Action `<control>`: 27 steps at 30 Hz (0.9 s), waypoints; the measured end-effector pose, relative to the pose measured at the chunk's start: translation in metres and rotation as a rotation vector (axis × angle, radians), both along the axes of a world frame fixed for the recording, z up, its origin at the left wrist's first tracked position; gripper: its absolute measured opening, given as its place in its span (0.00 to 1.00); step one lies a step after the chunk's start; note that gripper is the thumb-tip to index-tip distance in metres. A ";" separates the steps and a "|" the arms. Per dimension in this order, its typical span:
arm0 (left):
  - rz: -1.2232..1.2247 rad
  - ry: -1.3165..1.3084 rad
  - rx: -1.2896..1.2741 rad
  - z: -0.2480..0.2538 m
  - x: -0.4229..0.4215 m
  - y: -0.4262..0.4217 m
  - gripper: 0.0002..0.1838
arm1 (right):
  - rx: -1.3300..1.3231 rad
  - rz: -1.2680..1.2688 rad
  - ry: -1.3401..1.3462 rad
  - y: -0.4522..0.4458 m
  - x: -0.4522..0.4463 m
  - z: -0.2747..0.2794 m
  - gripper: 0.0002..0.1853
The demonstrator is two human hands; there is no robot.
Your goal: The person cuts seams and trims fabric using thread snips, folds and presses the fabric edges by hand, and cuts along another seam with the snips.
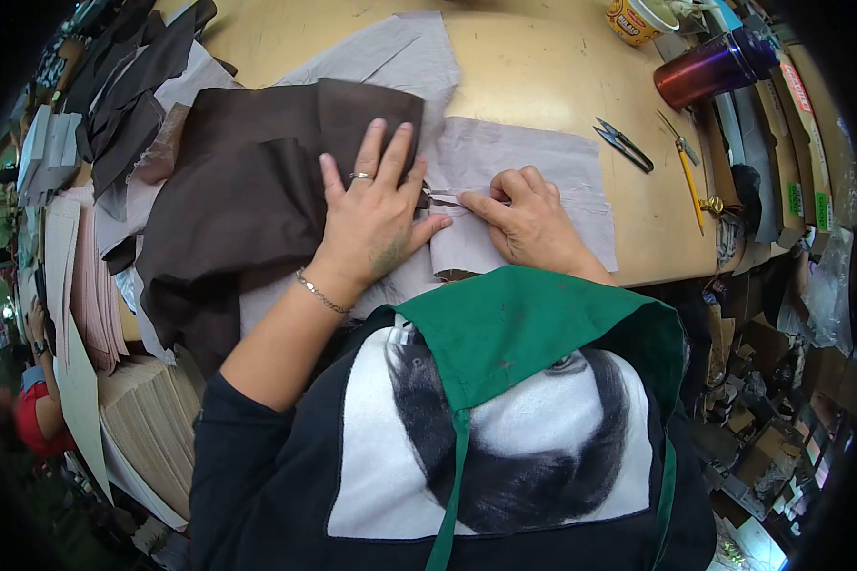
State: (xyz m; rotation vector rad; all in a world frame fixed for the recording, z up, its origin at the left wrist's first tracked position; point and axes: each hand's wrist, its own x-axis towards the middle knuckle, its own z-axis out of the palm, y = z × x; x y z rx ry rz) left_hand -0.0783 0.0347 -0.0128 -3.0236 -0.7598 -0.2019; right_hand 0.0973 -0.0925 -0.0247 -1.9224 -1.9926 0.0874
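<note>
My left hand (371,214) lies flat with fingers spread on a dark brown leather-like piece (229,181), its thumb reaching to the right edge. A pale grey-lilac sheet (514,143) with creases continues from that edge to the right. On this sheet my right hand (533,214) is closed, thumb and forefinger pinched at the end of a narrow pale strip (445,199). The strip runs toward my left thumb, where the brown and pale pieces meet. Below it, the sheet's near edge curls up slightly.
Thread snips (624,145), a yellow pencil (689,186) and a thin metal tool (678,136) lie to the right. Beyond them are a purple-red bottle (705,71) and a yellow tub (638,19). Dark scraps (133,105) and stacked sheets (148,428) crowd the left; another person's arm shows there.
</note>
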 end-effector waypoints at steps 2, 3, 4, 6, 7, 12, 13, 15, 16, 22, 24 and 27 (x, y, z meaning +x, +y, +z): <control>-0.139 -0.017 0.032 -0.003 -0.001 0.010 0.37 | 0.002 -0.006 -0.013 0.000 -0.002 0.001 0.19; -0.129 -0.048 -0.038 -0.005 -0.002 0.015 0.37 | -0.003 -0.007 -0.019 0.000 -0.002 0.001 0.19; -0.120 -0.078 -0.108 -0.007 -0.004 0.020 0.36 | -0.006 -0.009 -0.026 0.000 -0.003 0.002 0.19; -0.065 -0.089 -0.204 -0.004 -0.005 0.021 0.35 | -0.009 -0.014 -0.034 0.000 -0.003 0.002 0.19; -0.048 -0.108 -0.231 -0.006 -0.007 0.020 0.35 | -0.009 -0.017 -0.036 -0.001 -0.003 0.001 0.19; -0.023 -0.091 -0.332 -0.015 -0.013 0.025 0.37 | -0.023 -0.022 -0.044 0.000 -0.003 0.003 0.20; -0.027 -0.076 -0.356 -0.014 -0.013 0.026 0.37 | -0.017 -0.023 -0.045 0.000 -0.003 0.002 0.20; -0.034 -0.047 -0.405 -0.011 -0.014 0.029 0.37 | -0.011 -0.024 -0.049 -0.001 -0.003 0.000 0.21; -0.024 -0.004 -0.431 -0.007 -0.013 0.029 0.37 | -0.011 -0.023 -0.052 0.000 -0.003 0.000 0.21; 0.016 0.311 -0.533 0.026 -0.003 0.042 0.44 | -0.013 -0.033 -0.060 -0.001 -0.004 0.000 0.21; 0.009 0.346 -0.519 0.027 -0.002 0.044 0.43 | -0.008 -0.031 -0.061 -0.001 -0.003 0.000 0.21; 0.018 0.327 -0.518 0.026 -0.002 0.044 0.42 | -0.003 -0.028 -0.060 -0.001 -0.003 -0.001 0.21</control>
